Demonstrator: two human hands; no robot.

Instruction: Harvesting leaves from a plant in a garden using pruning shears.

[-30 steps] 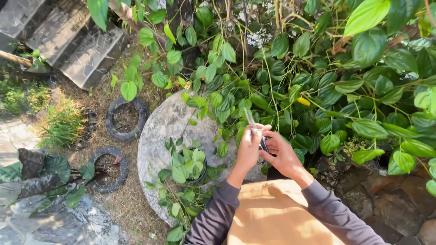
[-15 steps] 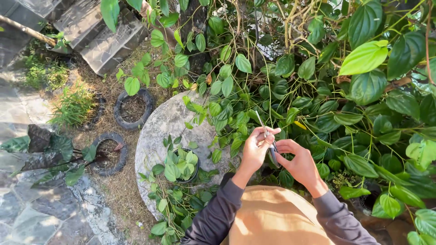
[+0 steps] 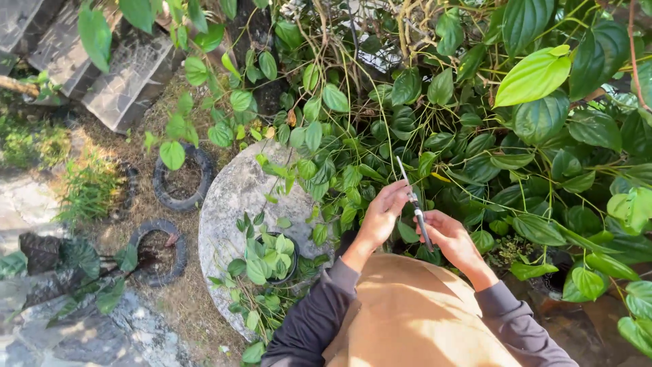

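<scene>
A pair of slim scissors (image 3: 414,200) points up and left into a dense vine of heart-shaped green leaves (image 3: 475,149). My left hand (image 3: 382,216) pinches the scissors near the middle, fingers closed on them. My right hand (image 3: 446,238) grips the lower handle end, just to the right. Both hands are close together in front of my tan apron and grey sleeves. The blade tips sit among thin hanging stems.
A round stone slab (image 3: 234,197) lies below left, carrying a small black pot of leafy cuttings (image 3: 272,257). Two tyre planters (image 3: 178,178) (image 3: 159,251) rest on dry grass. Stone paving (image 3: 41,333) is at the lower left and dark rocks (image 3: 611,326) at the lower right.
Both hands have shifted right with the scissors, which now tilt more steeply into the vine. My view has swung slightly, moving the slab and tyres in the frame.
</scene>
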